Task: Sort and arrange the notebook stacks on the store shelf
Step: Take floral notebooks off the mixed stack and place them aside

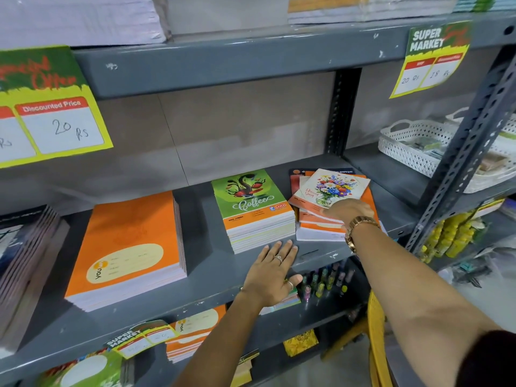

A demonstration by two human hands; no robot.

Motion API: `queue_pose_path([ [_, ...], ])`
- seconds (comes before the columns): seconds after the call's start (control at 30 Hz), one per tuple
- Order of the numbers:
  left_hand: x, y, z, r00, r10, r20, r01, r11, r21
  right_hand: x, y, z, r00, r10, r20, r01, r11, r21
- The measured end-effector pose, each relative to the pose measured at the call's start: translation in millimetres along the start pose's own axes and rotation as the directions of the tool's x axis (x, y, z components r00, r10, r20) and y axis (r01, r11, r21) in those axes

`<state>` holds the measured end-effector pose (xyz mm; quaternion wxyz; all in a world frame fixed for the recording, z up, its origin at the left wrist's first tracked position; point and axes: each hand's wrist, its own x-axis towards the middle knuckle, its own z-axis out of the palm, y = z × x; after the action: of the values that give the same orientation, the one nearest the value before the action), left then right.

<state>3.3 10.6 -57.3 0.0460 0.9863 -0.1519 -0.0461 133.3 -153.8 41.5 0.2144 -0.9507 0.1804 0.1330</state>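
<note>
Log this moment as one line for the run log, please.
left hand: open, flat on shelf edge | right hand: on messy flower notebook pile | green stack: neat | orange stack: neat

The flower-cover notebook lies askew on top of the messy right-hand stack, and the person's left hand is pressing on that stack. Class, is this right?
Not quite. The head view shows the right hand on the messy stack, under the flower-cover notebook. The left hand rests flat on the shelf edge before the Coffee stack.
</note>
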Motion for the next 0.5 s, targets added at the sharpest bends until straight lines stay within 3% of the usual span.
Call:
queue_pose_path([
  [0.07, 0, 0, 0, 1.0, 0.001, 0.006, -0.001, 1.0, 0.0, -1, 6, -5, 0.999, -0.035, 0.007, 0.032, 0.951, 0.307],
  [0.13, 0, -1, -1, 1.0, -0.001, 0.017, 0.001, 1.0, 0.004, -1, 3, -8, 0.996, -0.078, -0.045, 0.09, 0.814, 0.573],
  [0.2, 0, 0, -2, 1.0, 0.002, 0.021, -0.002, 1.0, 0.009, -3, -8, -17, 0.996, -0.051, -0.07, 0.086, 0.682, 0.727],
  [0.37, -13, -8, -4, 1.0, 0.017, 0.02, -0.018, 1.0, 0.007, -21, -37, -56, 0.954, -0.044, -0.298, 0.251, 0.662, 0.706],
  [0.5, -30, -20, -6, 1.0, 0.01, 0.019, -0.01, 1.0, 0.016, -38, -53, -72, 0.967, -0.216, -0.136, 0.214, 0.398, 0.892],
])
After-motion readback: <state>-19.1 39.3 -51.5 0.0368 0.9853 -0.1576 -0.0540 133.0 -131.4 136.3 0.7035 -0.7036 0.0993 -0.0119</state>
